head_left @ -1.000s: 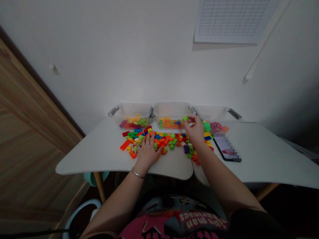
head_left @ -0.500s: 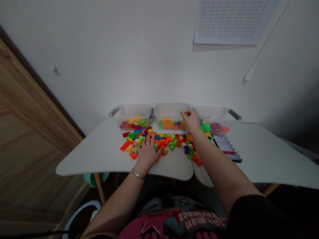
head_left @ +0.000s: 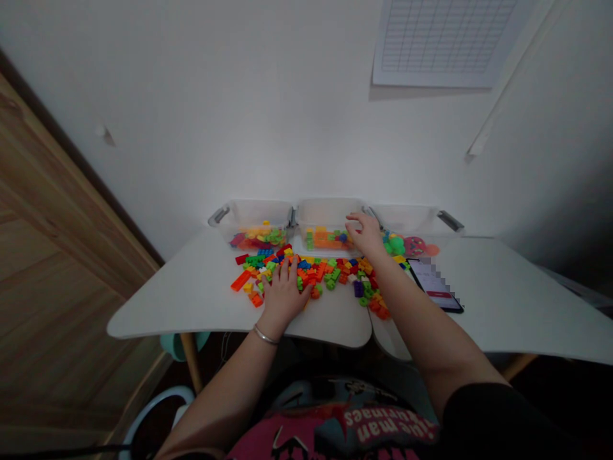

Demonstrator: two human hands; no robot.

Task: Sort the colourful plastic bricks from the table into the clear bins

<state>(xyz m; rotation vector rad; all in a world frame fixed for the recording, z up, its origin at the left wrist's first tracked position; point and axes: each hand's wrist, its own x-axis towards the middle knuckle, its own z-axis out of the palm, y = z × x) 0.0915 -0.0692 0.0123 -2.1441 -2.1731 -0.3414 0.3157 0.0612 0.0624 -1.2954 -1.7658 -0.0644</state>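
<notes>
Resting the left hand (head_left: pixel 283 291) palm down on the left part of the loose bricks (head_left: pixel 330 276), with the grip spread, fingers fanned forward and thumb out to the right. Cannot tell whether anything lies pinned under the palm. Wearing a silver bracelet (head_left: pixel 264 335) on that wrist. Holding the right hand (head_left: pixel 368 235) up at the right end of the middle box (head_left: pixel 330 209), with the grip spread too, thumb and fingertips parted and pointing left. Cannot tell how far above the rim. Reaching with that forearm across the right end of the loose bricks.

Seeing the loose bricks strewn in a wide band on the white desk (head_left: pixel 182 287), in front of the boxes, in red, orange, yellow, green, blue and purple. Spotting a long orange brick (head_left: pixel 241 279) at the left edge and a purple brick (head_left: pixel 359 289) near the right forearm. Finding more bricks behind the clear walls of the left box (head_left: pixel 258 209) and the middle box. Noting, at the front of the right box (head_left: pixel 407 213), a green toy (head_left: pixel 396 245) and a round pink toy (head_left: pixel 414 245). Seeing a phone (head_left: pixel 435 287) lying screen up on the desk, right of the right forearm. Facing a white wall (head_left: pixel 215 115) with a gridded sheet (head_left: pixel 433 51) high on the right.
</notes>
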